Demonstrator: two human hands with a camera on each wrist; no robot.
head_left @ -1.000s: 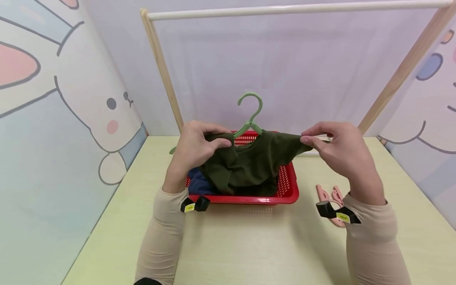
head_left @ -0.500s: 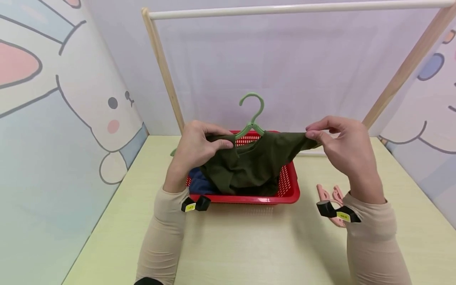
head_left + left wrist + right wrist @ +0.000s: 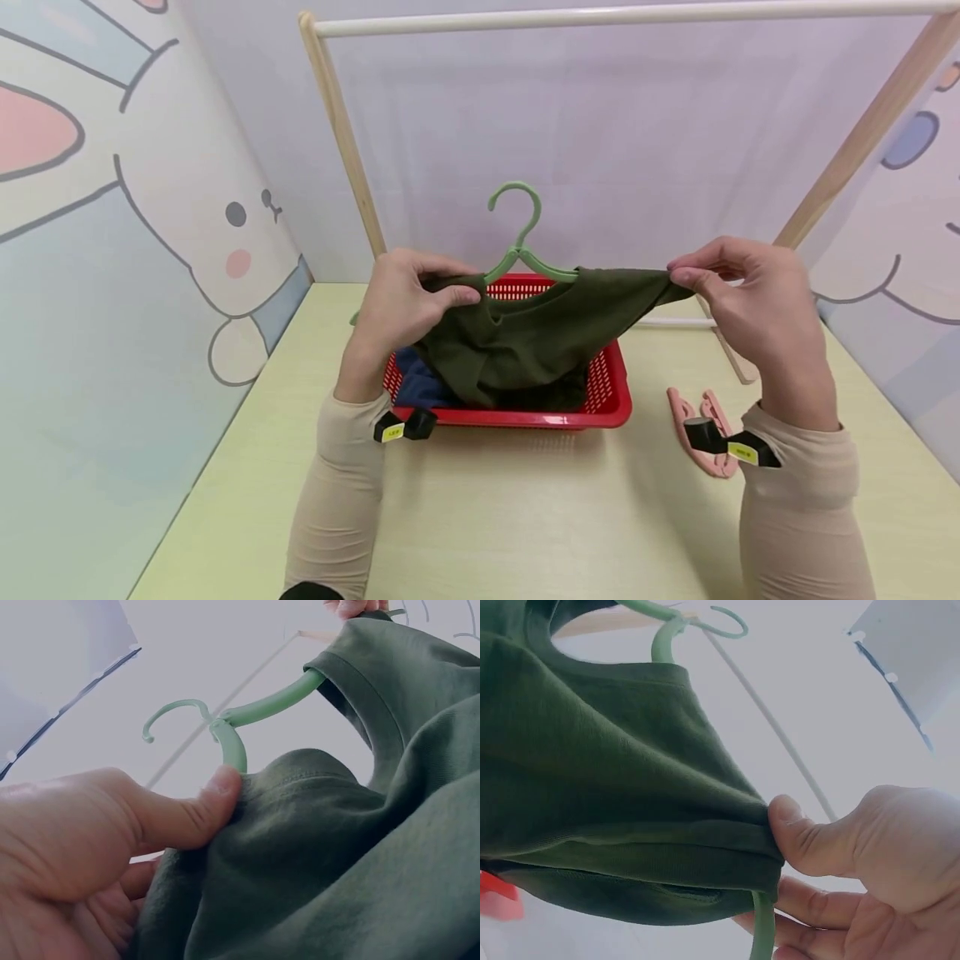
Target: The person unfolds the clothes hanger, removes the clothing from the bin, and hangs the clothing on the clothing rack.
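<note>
Over the glossy plastic basket [image 3: 517, 420], a matt cloth shirt [image 3: 525, 342] partly covers a smooth clothes hanger [image 3: 519, 249], probably plastic.

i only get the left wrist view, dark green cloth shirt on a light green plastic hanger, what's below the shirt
Observer: The head view shows a red plastic basket with perforated walls below the dark green cloth shirt.
Operator: anything else in that basket
Observer: Yes, some dark blue fabric lies in it, on the person's left side.
Operator: ok and what's going on at the far sleeve
Observer: In the right wrist view, a curved light green plastic piece, likely the hanger's end, sticks out of the sleeve beside the right hand's fingers.
</note>
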